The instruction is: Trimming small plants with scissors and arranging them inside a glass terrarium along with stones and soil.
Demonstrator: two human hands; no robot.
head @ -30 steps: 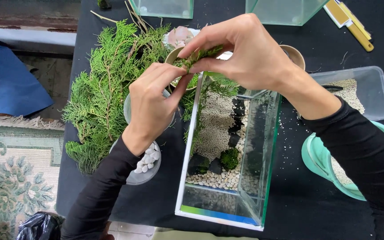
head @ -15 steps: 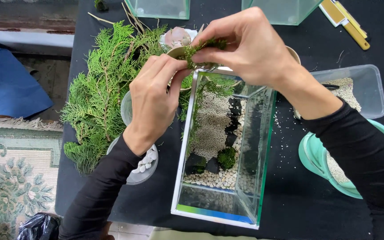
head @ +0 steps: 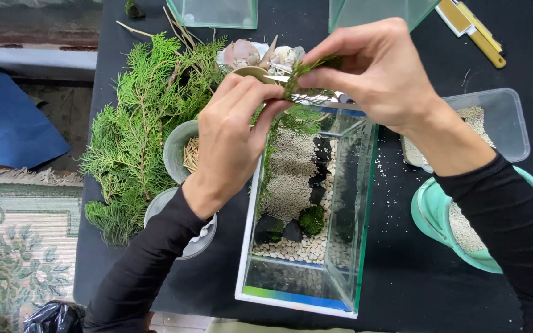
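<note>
At the near edge of the black tabletop [head: 402,290] the glass tank [head: 306,209] stands open-topped, one short end toward the person, its long axis running away toward the far edge. Inside, pale pebbles [head: 297,246] lie nearest, then dark stones [head: 279,228] and a clump of moss [head: 311,219], then a band of sand [head: 291,176] beside a line of black rocks [head: 322,160]. Left of the tank sit a dish of white stones [head: 195,237] and a grey bowl [head: 177,151] of straw-coloured bits, with a heap of cypress foliage [head: 134,129] spread toward the left edge. To the right, a mint-green bowl [head: 439,222] and a clear plastic tub [head: 495,123] both hold pale grit. Now up over the tank's far end: both hands meet above the rim. The left hand [head: 232,132] comes in from the left, fingers together, its fingertips pressed near the stem end of a small green sprig [head: 306,68]; whether it also pinches something metallic there I cannot tell. The right hand [head: 377,74] clamps thumb and forefinger on the sprig from the right. The sprig lies roughly crosswise to the tank, between the two sets of fingertips, directly above the far sand bed, so the planting ground lies straight below. Beyond, a bowl of shells [head: 260,55], two more glass containers [head: 217,12] and a yellow utility knife [head: 470,28] line the far edge.
</note>
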